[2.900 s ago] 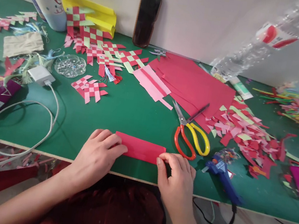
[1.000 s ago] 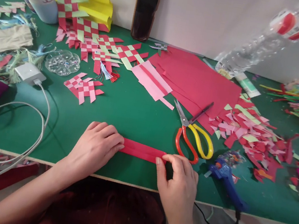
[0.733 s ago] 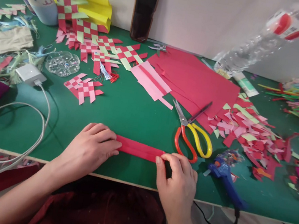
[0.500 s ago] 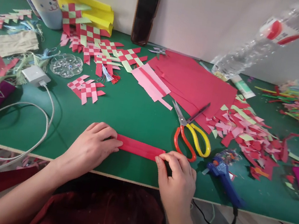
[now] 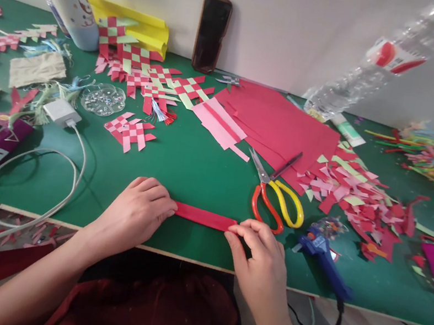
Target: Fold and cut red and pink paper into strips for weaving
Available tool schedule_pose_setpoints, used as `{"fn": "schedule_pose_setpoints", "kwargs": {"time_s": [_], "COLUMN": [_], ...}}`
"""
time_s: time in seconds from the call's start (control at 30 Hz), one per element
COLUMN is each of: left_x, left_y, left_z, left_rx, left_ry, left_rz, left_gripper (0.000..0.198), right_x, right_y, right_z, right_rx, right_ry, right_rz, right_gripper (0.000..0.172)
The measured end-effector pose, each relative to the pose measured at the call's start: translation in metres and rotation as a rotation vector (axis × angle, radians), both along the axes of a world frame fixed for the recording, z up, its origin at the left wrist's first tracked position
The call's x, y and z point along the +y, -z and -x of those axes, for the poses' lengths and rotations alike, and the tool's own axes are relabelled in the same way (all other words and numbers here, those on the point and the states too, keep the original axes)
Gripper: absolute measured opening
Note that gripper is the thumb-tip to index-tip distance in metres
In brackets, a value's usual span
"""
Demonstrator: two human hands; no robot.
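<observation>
A narrow folded red paper strip (image 5: 203, 216) lies flat near the front edge of the green table (image 5: 199, 170). My left hand (image 5: 134, 214) presses down on the strip's left end with curled fingers. My right hand (image 5: 261, 260) pinches the strip's right end between thumb and fingers. Both hands hold the strip against the tabletop, and its ends are hidden under them.
Orange and yellow scissors (image 5: 275, 198) lie just right of the strip, a blue glue gun (image 5: 324, 254) beyond. Red paper sheets (image 5: 278, 123), cut scraps (image 5: 357, 198), woven paper pieces (image 5: 130, 130), a charger with cable (image 5: 61, 113), a phone (image 5: 212, 33) and bottles surround them.
The red paper has gone from a wide band to a narrow strip under my hands. Both hands stay at its ends; the view shifted slightly.
</observation>
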State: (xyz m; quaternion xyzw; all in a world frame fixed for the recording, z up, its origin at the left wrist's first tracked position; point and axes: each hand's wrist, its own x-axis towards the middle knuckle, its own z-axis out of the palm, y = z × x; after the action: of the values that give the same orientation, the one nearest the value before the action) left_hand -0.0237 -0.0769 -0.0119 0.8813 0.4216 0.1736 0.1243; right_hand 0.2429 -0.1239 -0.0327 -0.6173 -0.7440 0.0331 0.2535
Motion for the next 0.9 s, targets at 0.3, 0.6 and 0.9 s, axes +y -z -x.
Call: {"fn": "schedule_pose_setpoints", "kwargs": {"time_s": [0.3,0.6,0.9], "left_x": [0.008,0.01,0.011], "left_y": [0.003,0.01,0.012], "left_z": [-0.006,-0.009,-0.01], "left_rx": [0.054,-0.001,-0.062], "left_ry": [-0.099,-0.094,-0.004], "left_rz": [0.0,-0.021,-0.057], "left_gripper": [0.021,0.021,0.012], "right_x": [0.013,0.013,0.014], "right_y": [-0.005,0.005,0.008], "right_z": [0.003,0.01,0.013], "right_rx": [-0.071,-0.131,-0.126], "right_ry": [0.06,0.185,0.196], "right_rz": [0.06,-0.031,-0.059], "right_gripper": [0.033,0.03,0.026]}}
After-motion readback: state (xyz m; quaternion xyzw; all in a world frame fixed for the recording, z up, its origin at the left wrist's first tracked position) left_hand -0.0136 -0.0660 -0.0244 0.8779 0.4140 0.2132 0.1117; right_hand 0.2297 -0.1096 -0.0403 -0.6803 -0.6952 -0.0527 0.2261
